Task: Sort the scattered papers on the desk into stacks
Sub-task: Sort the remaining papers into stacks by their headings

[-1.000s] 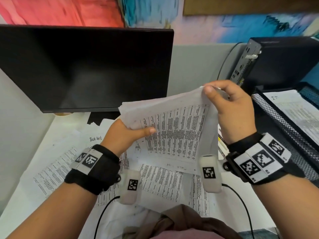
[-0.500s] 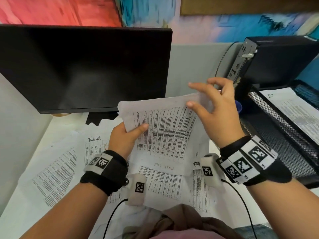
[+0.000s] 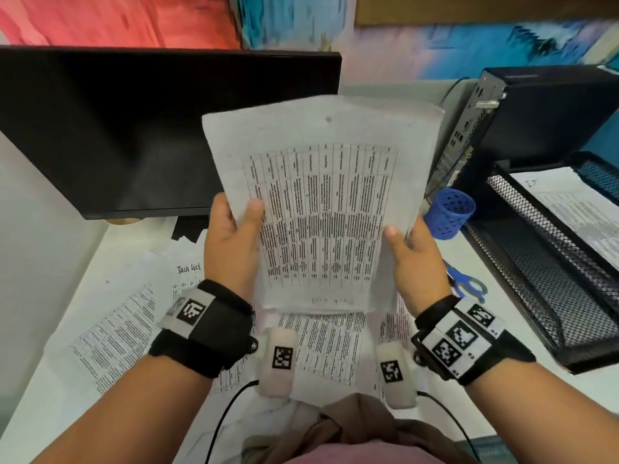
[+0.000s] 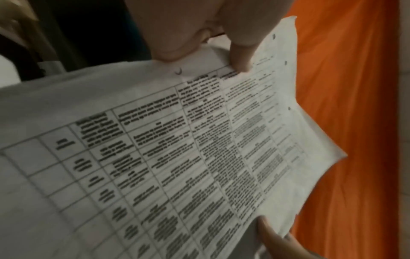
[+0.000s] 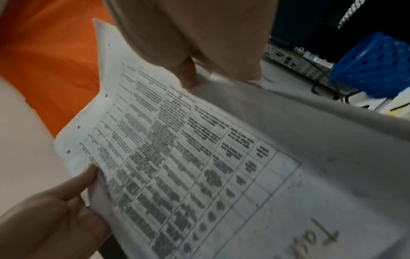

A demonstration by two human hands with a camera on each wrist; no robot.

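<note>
- Papers point(image 3: 321, 209), a printed table on top, are up off the desk point(image 3: 469, 262), clamped by both hands and tilted toward the person, probably to read them and pick a stack.
- Left hand point(image 3: 231, 236) pinches the left edge, thumb on the print, fingers behind; right hand point(image 3: 415, 259) grips the right edge likewise, likely keeping the sheets flat and square.
- Below the wrists, more loose sheets point(image 3: 110, 333) lie scattered, so sorting looks far from done.
- Right of the right hand sit a blue cup point(image 3: 450, 212), scissors point(image 3: 464, 283) and a mesh tray point(image 3: 542, 279) holding a sheet.
- Wrist views add punched holes along one margin and several layered sheets; only the head view shows the desk.
</note>
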